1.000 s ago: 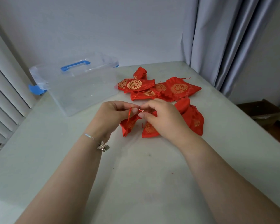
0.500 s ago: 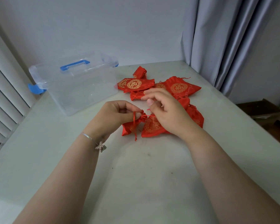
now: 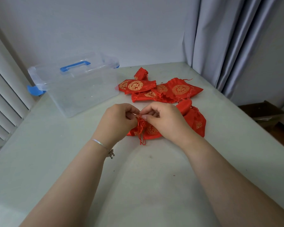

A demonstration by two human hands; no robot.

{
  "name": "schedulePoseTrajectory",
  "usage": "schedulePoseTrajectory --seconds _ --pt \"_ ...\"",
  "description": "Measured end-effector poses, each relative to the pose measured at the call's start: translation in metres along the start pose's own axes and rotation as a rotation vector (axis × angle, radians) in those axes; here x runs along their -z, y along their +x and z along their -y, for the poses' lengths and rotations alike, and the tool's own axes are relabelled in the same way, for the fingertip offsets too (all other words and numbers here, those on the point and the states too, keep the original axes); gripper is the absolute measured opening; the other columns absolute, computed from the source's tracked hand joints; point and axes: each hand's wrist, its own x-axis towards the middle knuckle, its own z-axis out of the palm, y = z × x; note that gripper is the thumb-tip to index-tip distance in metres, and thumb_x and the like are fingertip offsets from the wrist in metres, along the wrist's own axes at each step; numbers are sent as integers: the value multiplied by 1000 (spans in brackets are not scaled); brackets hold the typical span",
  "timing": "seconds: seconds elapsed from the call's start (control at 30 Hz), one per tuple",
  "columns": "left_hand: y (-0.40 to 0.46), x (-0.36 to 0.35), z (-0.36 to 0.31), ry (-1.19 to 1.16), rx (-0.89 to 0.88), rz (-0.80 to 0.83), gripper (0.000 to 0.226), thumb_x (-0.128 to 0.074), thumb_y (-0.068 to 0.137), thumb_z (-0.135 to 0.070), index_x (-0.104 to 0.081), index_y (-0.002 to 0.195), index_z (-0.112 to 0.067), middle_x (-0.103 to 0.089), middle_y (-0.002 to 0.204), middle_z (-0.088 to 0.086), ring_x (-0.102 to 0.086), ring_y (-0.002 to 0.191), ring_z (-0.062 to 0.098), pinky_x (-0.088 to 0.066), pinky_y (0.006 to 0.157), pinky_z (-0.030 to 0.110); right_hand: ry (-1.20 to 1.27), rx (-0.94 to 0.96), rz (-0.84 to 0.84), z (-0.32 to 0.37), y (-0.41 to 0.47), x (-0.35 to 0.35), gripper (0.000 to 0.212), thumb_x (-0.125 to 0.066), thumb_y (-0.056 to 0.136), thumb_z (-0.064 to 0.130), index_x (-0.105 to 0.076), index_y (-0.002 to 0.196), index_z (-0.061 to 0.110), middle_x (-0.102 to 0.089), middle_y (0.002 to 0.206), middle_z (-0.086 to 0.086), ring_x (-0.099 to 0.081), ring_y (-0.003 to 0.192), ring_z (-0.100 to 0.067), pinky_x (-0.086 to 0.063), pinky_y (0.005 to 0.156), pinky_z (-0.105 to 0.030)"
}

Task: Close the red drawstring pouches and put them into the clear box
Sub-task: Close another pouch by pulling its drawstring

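My left hand [image 3: 117,121] and my right hand [image 3: 165,119] meet over one red pouch [image 3: 150,131] lying on the pale tabletop [image 3: 146,185] in front of me. Both have their fingers curled in: my left grip pinches the red drawstring [image 3: 140,128] between thumb and fingertips just at the pouch's gathered mouth, and my right grip pinches the cord at the same spot from the other side, fingertips almost touching those of the left. The loose ends of the drawstring hang down and trail onto the tabletop below my left hand. The pouch itself rests on the surface, partly hidden under my right palm, its gold round pattern showing between my hands.

Just right of my right hand lies another red pouch [image 3: 195,119], with a plump rounded one [image 3: 184,105] touching it on the far side. Farther back a pile of red pouches [image 3: 156,90] with gold medallions lies overlapping. The clear box [image 3: 77,89] stands to the left of that pile, near the wall, with its blue handle [image 3: 75,66] seen at the back; I see no pouch inside it. A thin silver bracelet [image 3: 102,145] circles my left wrist. A grey curtain [image 3: 233,43] hangs at the right
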Motion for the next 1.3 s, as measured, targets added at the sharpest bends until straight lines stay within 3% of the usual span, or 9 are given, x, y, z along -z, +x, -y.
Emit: schedulePoseTrajectory --seconds 0.1,0.17,0.27,0.4,0.63,0.87,1.0,1.13,1.3 --pt "0 -3 1 68 -36 -59 25 -58 76 -6 -74 88 -21 -68 71 -5 -66 71 12 -53 68 28 18 -5 -56 -1 1 -4 12 -66 86 13 -71 95 19 -62 76 15 -54 63 6 -41 63 -9" --pt "-1 -3 2 86 -181 -142 21 -57 75 -13 -74 86 -21 -69 74 -3 -66 70 14 -54 68 34 80 -65 -101 -2 3 -3 12 -64 88 15 -71 97 19 -64 74 11 -58 63 4 -42 62 -10" --pt "-1 -4 2 87 -395 -166 28 -49 74 -25 -73 86 -19 -67 80 -3 -63 69 15 -53 61 37 263 -188 31 -6 4 5 17 -57 93 12 -70 98 23 -62 69 10 -60 59 -5 -41 57 -19" --pt "-1 -5 6 95 -506 -189 23 -53 78 -18 -74 87 -14 -61 86 -1 -60 66 17 -52 56 38 428 -256 178 -9 5 14 16 -61 90 11 -71 92 23 -53 57 17 -45 53 0 -34 54 -19" --pt "0 -3 8 278 -655 -226 22 -54 82 -22 -75 85 -18 -65 84 -2 -62 62 22 -46 43 32 368 -219 210 -5 3 26 13 -67 84 5 -72 89 16 -56 51 16 -43 45 2 -32 51 -16" --pt "2 -6 10 224 -673 -234 23 -54 84 -15 -76 90 -16 -71 85 -3 -68 73 19 -52 51 33 259 -196 97 -2 2 16 12 -57 87 8 -61 80 17 -60 60 1 -50 43 1 -39 50 -24" --pt "2 -7 9 121 -623 -252 24 -50 81 -10 -74 84 -13 -71 81 -4 -67 73 16 -52 57 34 226 -196 79 -4 4 12 11 -53 89 12 -57 81 17 -60 57 5 -55 47 -3 -42 50 -24" --pt "2 -9 11 90 -619 -320 17 -65 77 4 -72 82 -10 -70 78 -2 -64 71 17 -51 59 36 222 -187 67 -4 4 14 10 -52 91 10 -56 83 16 -61 60 4 -60 53 -4 -43 50 -25" --pt "3 -8 10 80 -699 -328 11 -62 82 -1 -71 80 -8 -70 79 -1 -63 75 20 -49 69 38 370 -252 72 -2 5 12 13 -50 90 7 -55 82 15 -55 63 3 -54 51 -4 -36 49 -24"
